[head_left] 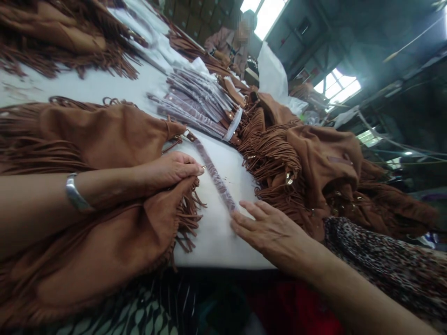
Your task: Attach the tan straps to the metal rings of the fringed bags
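My left hand (171,170), with a silver bracelet (76,193) at the wrist, pinches the edge of a brown fringed suede bag (118,260) by a small gold metal fitting (203,167). A strap (214,174) in clear plastic wrap runs from a metal clip at the bag's upper corner across the white table. Its lower end meets the fingers of my right hand (272,230), which appear to pinch it; the exact grip is partly hidden. The bag's body spreads beneath and on both sides of my left forearm.
Several wrapped straps (202,95) lie bundled with a white band on the white table (216,242). Brown fringed bags (324,158) are piled at right, more (70,32) at far left. Another person (226,44) is at the far end. Speckled fabric (391,265) lies beside my right arm.
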Motion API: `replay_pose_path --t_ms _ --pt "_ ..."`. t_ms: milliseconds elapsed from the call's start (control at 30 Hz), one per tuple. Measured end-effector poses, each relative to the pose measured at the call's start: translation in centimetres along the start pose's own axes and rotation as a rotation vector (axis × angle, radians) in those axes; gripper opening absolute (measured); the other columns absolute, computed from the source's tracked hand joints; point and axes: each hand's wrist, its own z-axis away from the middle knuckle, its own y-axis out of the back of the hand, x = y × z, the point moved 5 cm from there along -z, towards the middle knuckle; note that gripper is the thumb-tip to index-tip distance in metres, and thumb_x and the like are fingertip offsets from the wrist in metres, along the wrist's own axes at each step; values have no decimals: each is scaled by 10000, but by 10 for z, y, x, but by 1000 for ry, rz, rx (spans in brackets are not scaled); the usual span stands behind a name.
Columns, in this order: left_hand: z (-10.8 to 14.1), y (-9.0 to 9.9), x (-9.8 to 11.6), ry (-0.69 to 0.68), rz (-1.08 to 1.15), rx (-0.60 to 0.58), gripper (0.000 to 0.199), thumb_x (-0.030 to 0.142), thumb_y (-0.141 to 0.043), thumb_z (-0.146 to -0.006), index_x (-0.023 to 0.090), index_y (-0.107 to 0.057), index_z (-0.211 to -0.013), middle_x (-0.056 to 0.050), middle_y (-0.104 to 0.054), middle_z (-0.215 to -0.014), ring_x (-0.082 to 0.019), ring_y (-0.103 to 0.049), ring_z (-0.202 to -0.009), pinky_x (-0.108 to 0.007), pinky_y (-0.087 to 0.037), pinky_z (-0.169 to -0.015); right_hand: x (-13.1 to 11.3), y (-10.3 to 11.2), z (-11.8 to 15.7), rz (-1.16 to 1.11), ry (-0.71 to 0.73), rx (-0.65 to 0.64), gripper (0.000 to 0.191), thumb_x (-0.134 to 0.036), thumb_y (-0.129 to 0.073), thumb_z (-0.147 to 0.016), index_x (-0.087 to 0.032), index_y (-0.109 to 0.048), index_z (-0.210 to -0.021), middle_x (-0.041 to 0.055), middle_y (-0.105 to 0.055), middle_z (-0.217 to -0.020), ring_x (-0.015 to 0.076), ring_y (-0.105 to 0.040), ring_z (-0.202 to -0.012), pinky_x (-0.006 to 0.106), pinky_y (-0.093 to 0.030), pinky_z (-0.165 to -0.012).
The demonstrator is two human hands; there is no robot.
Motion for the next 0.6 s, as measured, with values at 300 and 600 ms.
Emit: replay_pose_path --t_ms 300,600 --pt "4 1 11 -88 4 -44 220 340 -574 -743 121 -554 -754 22 -515 -585 -80 -421 -492 -192 -315 -464 22 -7 -60 -165 130 52 111 -181 -447 -889 -140 -537 -838 92 -593 -831 229 -518 -904 409 -396 -877" --pt "8 13 31 -114 214 -124 249 337 -595 -729 117 -590 -845 16 -551 -628 -75 -463 -515 -184 -349 -500 74 29 -98 -1434 -241 917 115 -243 -398 -939 -245 -455 -1038 -11 -602 -747 141 -602 -660 293 -484 -640"
